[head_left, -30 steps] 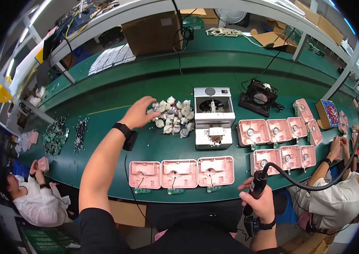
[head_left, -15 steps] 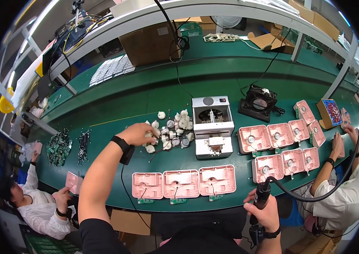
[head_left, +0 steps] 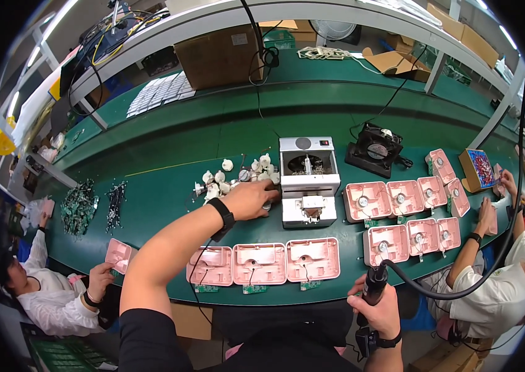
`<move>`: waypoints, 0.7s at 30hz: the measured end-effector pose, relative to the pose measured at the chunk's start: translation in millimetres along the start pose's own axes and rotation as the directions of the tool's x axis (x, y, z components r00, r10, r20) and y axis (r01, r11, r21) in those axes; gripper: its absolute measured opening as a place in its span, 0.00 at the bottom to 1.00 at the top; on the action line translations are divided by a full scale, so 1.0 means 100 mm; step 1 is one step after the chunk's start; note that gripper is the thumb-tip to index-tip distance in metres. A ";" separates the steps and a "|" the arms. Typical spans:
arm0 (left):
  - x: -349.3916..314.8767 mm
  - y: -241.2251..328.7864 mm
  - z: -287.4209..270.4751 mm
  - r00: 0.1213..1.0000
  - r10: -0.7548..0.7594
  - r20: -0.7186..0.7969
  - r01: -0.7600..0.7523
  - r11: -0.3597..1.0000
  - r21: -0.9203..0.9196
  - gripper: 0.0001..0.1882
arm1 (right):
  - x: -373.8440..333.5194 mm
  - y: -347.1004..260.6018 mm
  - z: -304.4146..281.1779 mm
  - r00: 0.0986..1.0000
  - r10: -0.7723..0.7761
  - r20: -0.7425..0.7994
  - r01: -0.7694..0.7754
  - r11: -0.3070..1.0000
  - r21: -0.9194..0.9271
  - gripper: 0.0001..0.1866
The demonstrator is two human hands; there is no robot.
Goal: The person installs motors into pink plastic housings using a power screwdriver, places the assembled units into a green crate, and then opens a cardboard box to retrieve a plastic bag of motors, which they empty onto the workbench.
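My left hand [head_left: 251, 200] reaches over a pile of small round white-and-silver parts [head_left: 220, 177], at its right side beside the white machine. Its fingers curl down at a grey round part there; what lies between them is hidden. My right hand [head_left: 379, 308] is wrapped round a black electric screwdriver [head_left: 375, 284], upright, near the table's front edge. Its thick black cable loops away to the right. Just beyond its top is a pink housing [head_left: 386, 245] with a round silver piece inside. Three open pink housings [head_left: 260, 264] with wires and green circuit boards lie in a row between my arms.
The white screw-feeding machine [head_left: 308, 183] stands mid-table, a black fan [head_left: 375, 150] to its right. More pink housings [head_left: 401, 198] sit at the right, near a box of small red and blue pieces [head_left: 479, 168]. Circuit boards [head_left: 80, 209] lie left. Co-workers sit at both sides.
My left hand has moved right across the pile of white parts, from its left side to beside the machine. My right hand keeps the screwdriver in about the same place. The view has shifted slightly.
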State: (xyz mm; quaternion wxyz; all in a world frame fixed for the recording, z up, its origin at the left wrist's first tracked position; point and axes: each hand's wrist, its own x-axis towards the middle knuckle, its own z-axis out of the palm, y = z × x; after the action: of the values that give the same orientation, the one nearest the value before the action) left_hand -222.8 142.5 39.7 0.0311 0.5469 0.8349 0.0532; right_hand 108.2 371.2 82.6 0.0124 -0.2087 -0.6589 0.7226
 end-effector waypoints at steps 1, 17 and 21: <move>0.00 0.02 0.01 1.000 0.006 0.004 -0.006 1.000 -0.007 0.22 | -0.01 0.01 -0.01 1.000 0.003 -0.004 -0.003 1.000 0.001 0.17; -0.30 -0.06 -0.06 0.995 -0.092 0.027 0.094 0.989 -0.115 0.16 | 0.41 -0.46 0.14 0.925 -0.380 -0.004 0.376 0.914 0.154 0.25; -0.39 -0.03 -0.29 0.949 -0.299 -0.105 0.213 0.848 -0.486 0.16 | 0.76 -0.79 0.20 0.813 -0.579 -0.055 0.564 0.763 0.316 0.26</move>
State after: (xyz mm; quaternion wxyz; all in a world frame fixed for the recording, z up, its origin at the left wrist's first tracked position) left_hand -213.6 104.3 67.8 0.0951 0.3997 0.8620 0.2969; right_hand 12.4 385.2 137.2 0.2502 0.0234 -0.5659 0.7853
